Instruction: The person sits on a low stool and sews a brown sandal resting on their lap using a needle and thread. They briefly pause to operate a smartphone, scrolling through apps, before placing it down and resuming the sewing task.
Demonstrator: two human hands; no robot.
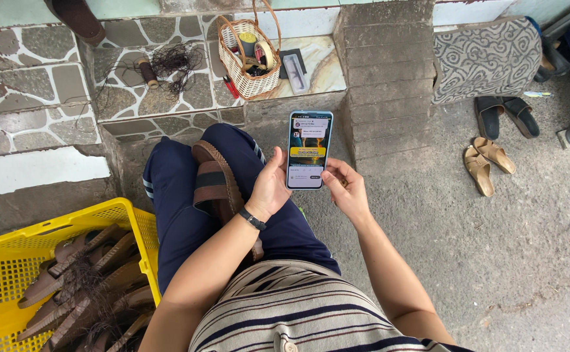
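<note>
A smartphone [309,150] with a lit screen is held upright in front of me, above my knees. My left hand [270,186] grips its left edge, with the thumb along the side; a black band sits on that wrist. My right hand [347,189] supports the lower right corner, fingers curled behind it. A brown sandal [214,184] lies across my lap on dark blue trousers, just left of my left hand.
A yellow crate [11,261] of brown sandal parts stands at lower left. On the stone step sit a wicker basket [252,58] and a spool of dark thread [147,70]. Two pairs of sandals [487,163] lie on the concrete at right, near a patterned mat [487,58].
</note>
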